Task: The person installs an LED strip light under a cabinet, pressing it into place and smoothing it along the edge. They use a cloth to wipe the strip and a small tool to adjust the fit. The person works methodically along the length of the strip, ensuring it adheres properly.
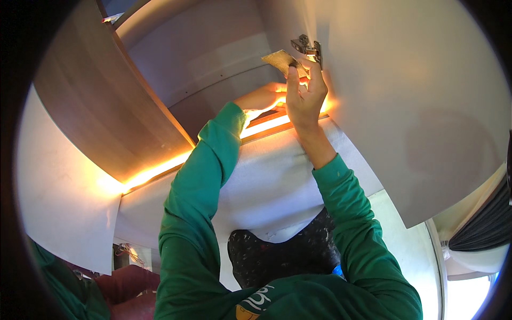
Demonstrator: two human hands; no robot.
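Note:
My right hand is raised at the cabinet's right side, just below a metal hinge. Thumb and fingers pinch a small tan sheet that looks like sandpaper, with one corner sticking out to the left. My left hand reaches across the cabinet's lower front edge, over a glowing light strip. Its fingers stretch to the right, apart as far as they show, and their tips are hidden behind my right hand. I see nothing held in it.
A pale door stands swung out on the right. Left of the cabinet opening is a brown wood-look panel, with another pale panel beyond it. A padded light surface lies below. At lower left shows another person's dark red clothing.

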